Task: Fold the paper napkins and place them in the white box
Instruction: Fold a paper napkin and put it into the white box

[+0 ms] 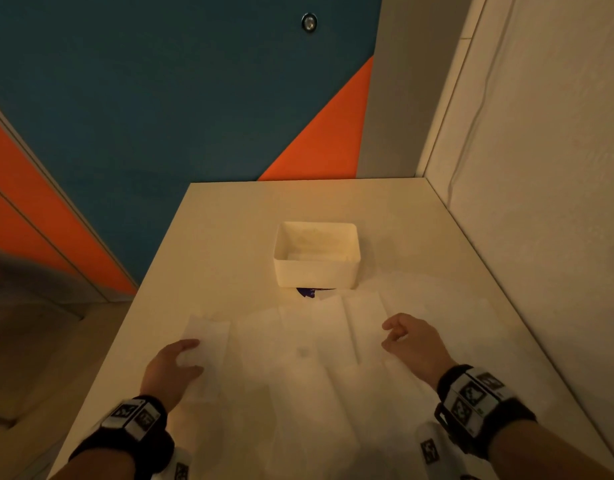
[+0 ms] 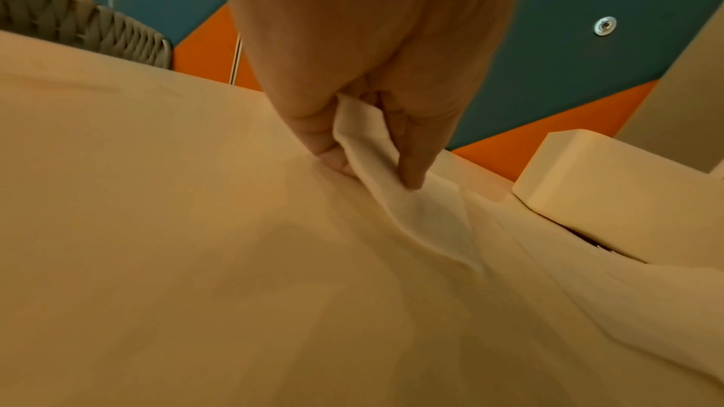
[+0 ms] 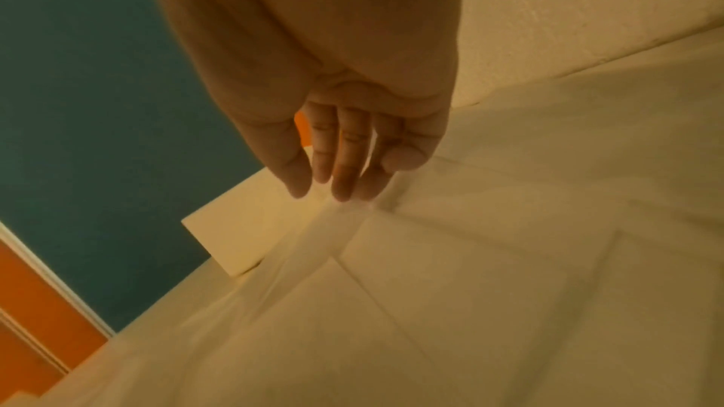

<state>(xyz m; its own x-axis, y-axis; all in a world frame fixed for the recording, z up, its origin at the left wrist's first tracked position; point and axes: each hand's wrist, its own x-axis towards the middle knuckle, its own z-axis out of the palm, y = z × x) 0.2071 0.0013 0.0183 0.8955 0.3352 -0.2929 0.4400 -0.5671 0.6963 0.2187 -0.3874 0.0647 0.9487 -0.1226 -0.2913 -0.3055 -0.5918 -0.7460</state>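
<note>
Up close, the left hand [image 2: 352,51] pinches a folded paper napkin [image 2: 376,147] between thumb and forefinger, the napkin's lower part lying on the white table [image 1: 229,209] while its upper edge rises into the grip. From the head view this napkin [image 1: 208,337] lies at the left of a spread of paper napkins [image 1: 333,341] that covers the middle of the table in overlapping white sheets. The right hand [image 1: 412,341] hovers over the right side of that spread with its fingers [image 3: 344,172] loosely extended and slightly parted, holding nothing; whether the fingertips touch the paper cannot be told. Beyond the napkins, toward the far end of the table, stands the white box [image 1: 316,258], open at the top, with something pale lying flat on its floor. A small dark blue scrap [image 1: 310,292] with tiny lettering peeks out just under the box's near wall. Both wrists wear black straps carrying marker-patterned blocks [image 1: 471,396]. Behind the table is a teal and orange wall panel [image 1: 194,98], and a pale wall runs along the right.
</note>
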